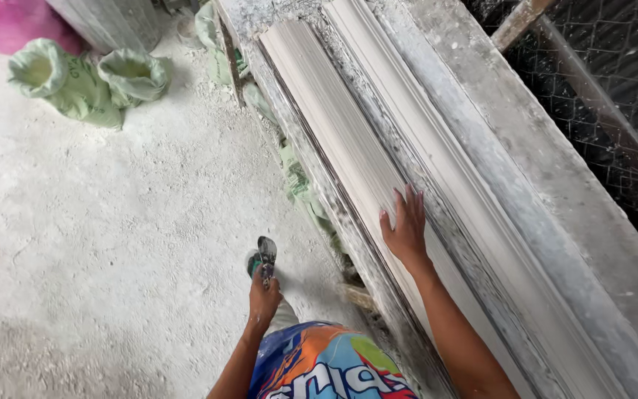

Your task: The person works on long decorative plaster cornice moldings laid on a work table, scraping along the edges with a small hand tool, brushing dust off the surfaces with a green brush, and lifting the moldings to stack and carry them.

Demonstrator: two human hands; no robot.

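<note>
My right hand (405, 225) lies flat, fingers spread, on a long white plaster moulding strip (334, 125) that runs the length of a dusty workbench (548, 170). A second white moulding (437, 148) lies beside it to the right. My left hand (263, 298) hangs at my side over the floor, closed on a small scraper-like tool (266, 255) with a flat blade pointing forward.
Two open green sacks (75, 77) and a pink bag (9, 22) sit on the white, powder-covered floor (112, 222) at the far left. More green sacks (300, 181) are tucked under the bench edge. Wire mesh (614, 81) backs the bench on the right.
</note>
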